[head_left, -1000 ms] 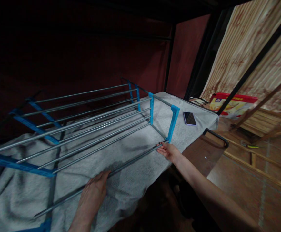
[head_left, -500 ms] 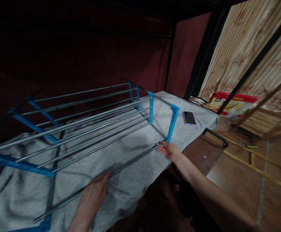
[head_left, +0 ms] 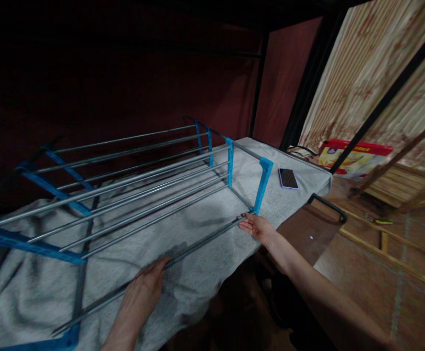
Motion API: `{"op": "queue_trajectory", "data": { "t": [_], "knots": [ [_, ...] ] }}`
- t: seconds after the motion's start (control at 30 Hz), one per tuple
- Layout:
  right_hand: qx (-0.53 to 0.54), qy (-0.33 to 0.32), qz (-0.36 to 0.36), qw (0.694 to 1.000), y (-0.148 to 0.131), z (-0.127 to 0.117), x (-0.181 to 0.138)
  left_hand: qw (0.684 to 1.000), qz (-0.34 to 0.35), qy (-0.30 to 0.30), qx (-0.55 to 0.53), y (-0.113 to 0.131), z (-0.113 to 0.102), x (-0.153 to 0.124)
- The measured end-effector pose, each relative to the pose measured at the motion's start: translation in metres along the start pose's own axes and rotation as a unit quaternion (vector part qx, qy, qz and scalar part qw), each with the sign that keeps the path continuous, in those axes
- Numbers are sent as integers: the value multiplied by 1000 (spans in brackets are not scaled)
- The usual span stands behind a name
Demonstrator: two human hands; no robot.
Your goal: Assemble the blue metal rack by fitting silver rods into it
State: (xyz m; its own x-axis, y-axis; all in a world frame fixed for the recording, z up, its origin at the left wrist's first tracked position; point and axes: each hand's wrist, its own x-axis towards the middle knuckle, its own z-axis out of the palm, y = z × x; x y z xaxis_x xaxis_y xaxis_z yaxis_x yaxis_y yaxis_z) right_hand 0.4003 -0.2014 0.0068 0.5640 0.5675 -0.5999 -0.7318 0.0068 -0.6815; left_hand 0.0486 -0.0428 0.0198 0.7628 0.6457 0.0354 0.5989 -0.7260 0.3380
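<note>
A rack of grey metal rods (head_left: 131,180) joined by blue plastic brackets (head_left: 262,184) lies on a grey towel (head_left: 201,278) spread over a bed. My left hand (head_left: 142,292) is closed around the nearest rod (head_left: 197,243) about halfway along. My right hand (head_left: 258,226) pinches the same rod's right end, just below the blue corner bracket. Both forearms reach in from the bottom of the view.
A phone (head_left: 287,178) lies on the towel's right end. A black bed frame post (head_left: 303,83) rises behind it. A red and yellow box (head_left: 354,158) and wooden slats (head_left: 402,180) lie on the floor at right. A dark red wall fills the back.
Both hands stay on the nearest rod. The left hand has shifted slightly along it; the view has barely drifted.
</note>
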Motion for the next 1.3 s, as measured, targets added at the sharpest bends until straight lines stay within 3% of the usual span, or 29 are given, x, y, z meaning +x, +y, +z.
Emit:
{"op": "queue_trajectory", "data": {
  "t": [0.17, 0.23, 0.37, 0.47, 0.53, 0.63, 0.9, 1.13, 1.3],
  "knots": [
    [-85, -5, 14, 996, -9, -4, -2, 998, -6, 8, -66, 1, -1, -1],
    [-187, -5, 6, 982, -16, -11, -2, 996, -15, 0, -82, 2, -2, -1],
    [-411, 52, -48, 909, -36, -35, -3, 996, -25, -2, -87, 6, -5, -2],
    [-451, 109, -111, 879, -46, -55, -2, 996, -28, 3, -86, 8, -5, -2],
    [-497, 140, -208, 831, -48, -64, -1, 996, -27, 4, -88, 8, -4, -2],
    [-555, 124, -301, 766, -42, -64, 1, 996, -24, 8, -89, 10, -3, -2],
    [-589, 94, -309, 741, -35, -56, 2, 997, -21, 8, -69, 17, -2, -3],
    [-596, 122, -295, 736, -36, -54, 2, 1000, -3, 9, -16, 24, -1, -5],
    [-616, 147, -293, 716, -34, -49, 3, 998, 21, 28, 54, 32, -1, -7]
  ]
}}
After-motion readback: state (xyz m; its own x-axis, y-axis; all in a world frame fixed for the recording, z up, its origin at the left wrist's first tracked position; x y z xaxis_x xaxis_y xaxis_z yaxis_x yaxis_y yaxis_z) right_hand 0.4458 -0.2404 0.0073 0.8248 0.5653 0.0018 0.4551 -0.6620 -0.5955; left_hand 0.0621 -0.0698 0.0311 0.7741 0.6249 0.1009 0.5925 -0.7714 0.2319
